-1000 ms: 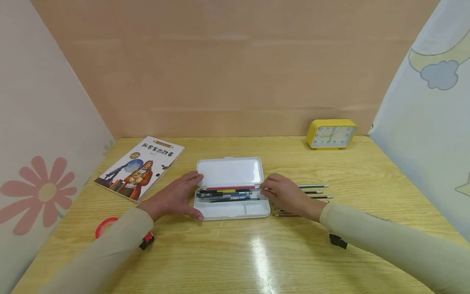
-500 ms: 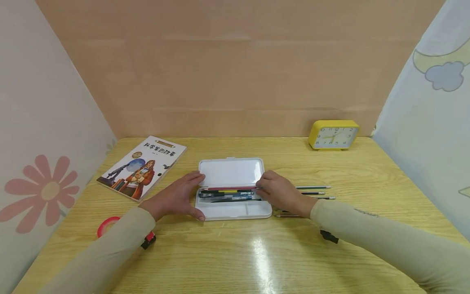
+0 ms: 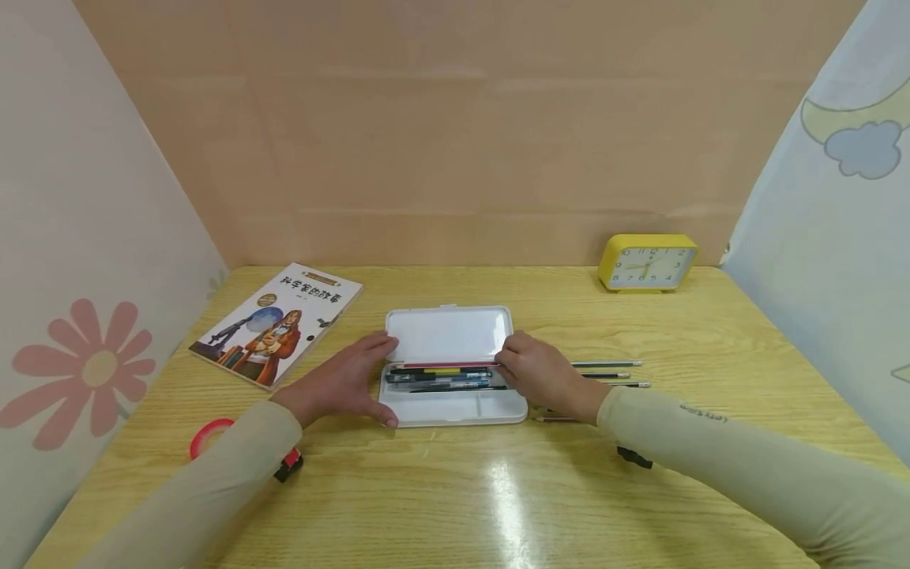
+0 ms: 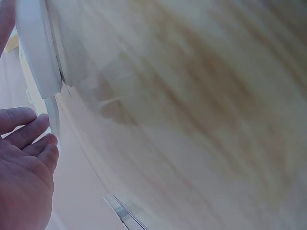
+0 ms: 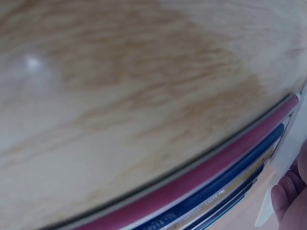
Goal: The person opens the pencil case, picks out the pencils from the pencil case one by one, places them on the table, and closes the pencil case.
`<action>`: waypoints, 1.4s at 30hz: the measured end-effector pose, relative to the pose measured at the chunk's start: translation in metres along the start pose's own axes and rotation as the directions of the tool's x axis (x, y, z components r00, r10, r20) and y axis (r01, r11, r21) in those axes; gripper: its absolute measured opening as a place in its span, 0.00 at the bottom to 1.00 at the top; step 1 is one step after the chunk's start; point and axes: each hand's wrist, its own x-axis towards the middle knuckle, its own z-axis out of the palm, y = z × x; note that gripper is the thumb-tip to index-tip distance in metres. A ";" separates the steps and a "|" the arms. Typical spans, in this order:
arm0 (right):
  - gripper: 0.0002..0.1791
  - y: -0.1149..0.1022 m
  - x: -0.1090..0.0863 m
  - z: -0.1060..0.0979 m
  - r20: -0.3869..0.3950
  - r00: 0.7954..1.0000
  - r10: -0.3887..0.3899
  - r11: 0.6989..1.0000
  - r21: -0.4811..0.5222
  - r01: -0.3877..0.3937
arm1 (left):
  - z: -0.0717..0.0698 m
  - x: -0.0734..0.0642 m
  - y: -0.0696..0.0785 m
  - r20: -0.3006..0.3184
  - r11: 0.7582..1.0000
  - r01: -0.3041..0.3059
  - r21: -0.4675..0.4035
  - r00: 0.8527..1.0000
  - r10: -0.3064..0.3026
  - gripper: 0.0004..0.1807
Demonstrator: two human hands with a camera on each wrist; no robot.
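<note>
An opened white pencil case [image 3: 441,408] lies mid-table with its lid [image 3: 448,332] tipped back. Several pens [image 3: 441,379] and a red pencil [image 3: 434,365] lie in its long compartment. My left hand [image 3: 341,381] spans the case's left end with loosely extended fingers, thumb at the front corner; the left wrist view shows the hand [image 4: 24,167] beside the case edge. My right hand [image 3: 543,373] is over the case's right end, fingers bent, seemingly pinching the red pencil's end; the fingertips' hold is hidden. Loose pencils [image 5: 206,191] lie beside the right hand [image 5: 290,196].
A book [image 3: 277,324] lies at the back left, and a yellow clock [image 3: 648,264] stands at the back right. A red ring [image 3: 208,436] is partly behind the left sleeve. Several pencils [image 3: 611,375] stick out beyond the right hand. Walls enclose the table's sides and back.
My right hand has shifted slightly left, farther over the case's right end, and now covers the red pencil's end. My left hand keeps its place at the case.
</note>
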 end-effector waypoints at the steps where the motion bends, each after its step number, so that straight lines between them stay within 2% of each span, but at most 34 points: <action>1: 0.05 0.000 0.000 0.000 -0.002 1.000 -0.010 1.000 -0.007 0.010 | 0.000 0.000 0.000 0.000 1.000 -0.001 0.002 1.000 0.001 0.67; 5: 0.04 0.002 -0.002 0.000 -0.006 0.999 -0.044 0.999 -0.019 0.044 | 0.000 0.000 0.000 -0.001 1.000 -0.003 0.006 1.000 0.003 0.67; 9: 0.05 0.004 -0.005 -0.001 -0.011 0.999 -0.038 0.999 0.006 0.038 | 0.000 0.000 0.001 0.007 1.000 0.006 0.003 1.000 -0.006 0.67; 16: 0.06 0.005 -0.014 -0.008 -0.084 0.996 0.003 0.984 0.180 0.012 | -0.002 0.001 0.003 0.017 1.000 0.025 0.009 1.000 -0.025 0.67; 21: 0.05 0.002 -0.025 -0.014 -0.092 0.995 0.029 0.967 0.256 -0.005 | -0.002 0.000 0.003 0.022 0.999 0.029 0.014 0.999 -0.029 0.67; 27: 0.06 -0.001 -0.044 -0.024 -0.053 0.996 0.071 0.946 0.320 -0.051 | -0.001 0.000 0.002 0.023 1.000 0.022 0.018 0.999 -0.022 0.67; 34: 0.09 0.008 -0.073 -0.033 -0.122 0.989 0.086 0.947 0.320 -0.043 | 0.000 0.001 0.001 0.016 0.999 0.024 0.030 1.000 -0.024 0.68; 38: 0.01 0.014 -0.092 -0.040 -0.133 0.985 0.106 0.943 0.327 -0.057 | 0.000 0.001 0.001 0.017 0.999 0.028 0.029 0.999 -0.029 0.68; 42: 0.09 0.020 -0.110 -0.047 -0.158 0.979 0.130 0.945 0.320 -0.074 | 0.001 0.001 0.001 0.014 0.999 0.024 0.034 1.000 -0.025 0.68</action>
